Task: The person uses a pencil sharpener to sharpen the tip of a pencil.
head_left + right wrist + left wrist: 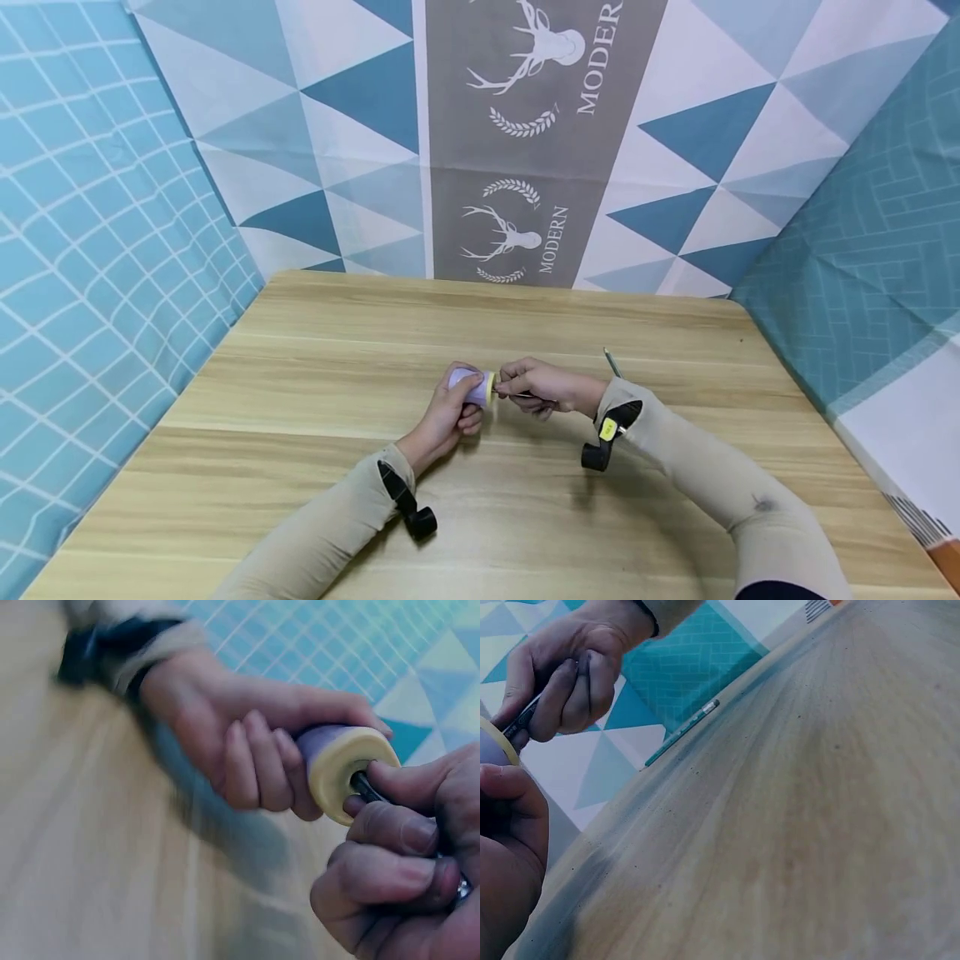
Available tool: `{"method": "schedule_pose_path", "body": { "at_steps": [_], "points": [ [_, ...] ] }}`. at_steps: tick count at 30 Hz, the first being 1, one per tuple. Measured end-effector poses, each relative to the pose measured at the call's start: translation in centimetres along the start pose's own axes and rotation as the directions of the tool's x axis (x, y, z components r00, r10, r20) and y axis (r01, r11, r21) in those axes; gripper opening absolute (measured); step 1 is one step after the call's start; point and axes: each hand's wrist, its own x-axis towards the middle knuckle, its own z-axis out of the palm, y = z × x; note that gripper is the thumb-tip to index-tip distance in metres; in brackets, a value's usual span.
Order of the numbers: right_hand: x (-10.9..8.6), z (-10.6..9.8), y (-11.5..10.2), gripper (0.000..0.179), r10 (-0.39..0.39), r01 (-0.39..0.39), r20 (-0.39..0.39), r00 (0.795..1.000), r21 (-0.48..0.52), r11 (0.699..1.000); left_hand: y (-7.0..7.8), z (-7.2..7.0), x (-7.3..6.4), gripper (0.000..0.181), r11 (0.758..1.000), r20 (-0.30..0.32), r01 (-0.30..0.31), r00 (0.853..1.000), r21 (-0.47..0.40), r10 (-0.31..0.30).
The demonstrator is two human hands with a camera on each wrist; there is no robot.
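Observation:
My left hand (444,415) grips a small purple pencil sharpener (467,386), with fingers wrapped round its side and the thumb along it. Its yellow end (334,774) faces my right hand (543,387) and has a round hole in the middle. Between thumb and fingers, the right hand pinches a dark pencil (365,785), whose front end sits in that hole. Most of the pencil is hidden by the curled fingers; a silvery bit shows below them in the right wrist view. Both hands are held close together over the middle of the table.
A teal pencil (682,733) with a silvery end lies on the wooden table (300,500), beyond the right wrist in the head view. Patterned cloth (360,142) hangs behind the table's far edge, with blue cloth at both sides.

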Motion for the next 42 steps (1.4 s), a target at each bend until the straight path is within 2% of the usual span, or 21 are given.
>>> {"method": "schedule_pose_path", "body": {
  "at_steps": [4,7,9,12,13,15,17,19,21,25,28,29,30,31,32,33,34,36,39,41,42],
  "points": [
    [0.0,-0.5,0.4,0.019,0.064,-0.096,0.134,0.989,0.241,0.966,0.1,0.1,0.0,0.013,0.999,0.013,-0.023,1.0,0.023,0.023],
    [-0.1,-0.8,0.6,0.019,0.072,-0.117,0.167,0.983,0.272,0.955,0.2,0.2,0.0,0.013,0.999,0.02,-0.024,1.0,0.039,0.024],
    [-0.2,-0.8,0.6,0.018,0.068,-0.094,0.136,0.988,0.2,0.975,0.3,0.3,0.0,0.013,0.999,0.019,-0.015,1.0,0.048,0.015],
    [-0.3,-0.6,0.5,0.022,0.007,-0.005,0.03,1.0,-0.046,0.999,0.3,0.2,-0.1,0.014,0.999,0.01,-0.007,1.0,0.051,0.006],
    [-0.5,-0.5,0.5,0.022,-0.03,0.027,-0.016,0.999,-0.147,0.989,0.2,0.2,-0.1,0.014,0.999,0.008,-0.004,1.0,0.051,0.003],
    [-0.9,-0.3,0.4,0.022,-0.124,0.085,-0.096,0.988,-0.339,0.937,0.1,0.2,-0.1,0.015,0.999,0.004,-0.001,1.0,0.051,0.001],
    [-1.3,0.0,0.4,0.021,-0.25,0.141,-0.145,0.957,-0.522,0.841,0.0,0.2,-0.2,0.014,0.999,-0.002,-0.009,1.0,0.051,0.009],
    [-1.7,0.3,0.6,0.021,-0.378,0.185,-0.156,0.912,-0.668,0.721,0.0,0.1,-0.1,0.013,0.998,-0.003,-0.02,1.0,0.051,0.02],
    [-1.8,0.6,1.1,0.023,-0.502,0.219,-0.116,0.857,-0.8,0.559,-0.1,0.1,-0.1,0.011,0.998,-0.008,-0.035,0.999,0.05,0.035],
    [-1.1,0.9,2.3,0.015,-0.698,0.253,0.079,0.712,-0.956,0.15,-0.1,0.0,0.1,0.009,0.998,-0.019,-0.056,0.998,0.04,0.057],
    [-0.4,0.6,3.1,0.01,-0.754,0.162,0.268,0.6,-0.963,-0.214,-0.1,0.1,0.1,0.009,0.998,-0.023,-0.059,0.998,0.033,0.059],
    [-0.2,0.5,3.2,0.015,-0.753,0.111,0.322,0.574,-0.942,-0.318,0.0,0.1,0.1,0.009,0.998,-0.025,-0.057,0.998,0.027,0.057],
    [-0.1,0.4,3.3,0.019,-0.741,0.058,0.372,0.56,-0.909,-0.412,0.0,0.1,0.1,0.01,0.999,-0.03,-0.05,0.998,0.019,0.051],
    [0.0,0.3,3.3,0.022,-0.722,0.008,0.415,0.554,-0.87,-0.493,0.1,0.2,0.1,0.011,0.999,-0.037,-0.044,0.998,0.007,0.044],
    [0.0,0.3,3.3,0.025,-0.702,-0.031,0.449,0.553,-0.831,-0.556,0.1,0.2,0.1,0.012,0.999,-0.045,-0.037,0.998,-0.001,0.037],
    [0.0,0.2,3.3,0.027,-0.681,-0.052,0.474,0.558,-0.799,-0.599,0.1,0.2,0.0,0.012,0.999,-0.056,-0.031,0.998,-0.011,0.031],
    [0.0,0.3,3.2,0.027,-0.667,-0.055,0.487,0.564,-0.784,-0.619,0.1,0.2,0.0,0.014,0.999,-0.067,-0.026,0.997,-0.021,0.025],
    [0.0,0.3,3.0,0.026,-0.649,-0.05,0.493,0.58,-0.774,-0.632,0.1,0.2,0.0,0.016,0.999,-0.079,-0.02,0.997,-0.031,0.017],
    [0.1,0.4,2.8,0.017,-0.641,-0.008,0.471,0.606,-0.802,-0.597,0.1,0.2,0.1,0.018,0.999,-0.08,-0.021,0.997,-0.038,0.018],
    [0.0,0.5,2.7,0.007,-0.637,0.041,0.439,0.633,-0.841,-0.539,0.0,0.2,0.1,0.018,0.999,-0.075,-0.014,0.997,-0.037,0.011],
    [-0.1,0.5,2.7,0.01,-0.635,0.07,0.419,0.649,-0.864,-0.499,0.0,0.3,0.1,0.016,0.999,-0.078,-0.009,0.997,-0.039,0.006]
  ]
}}
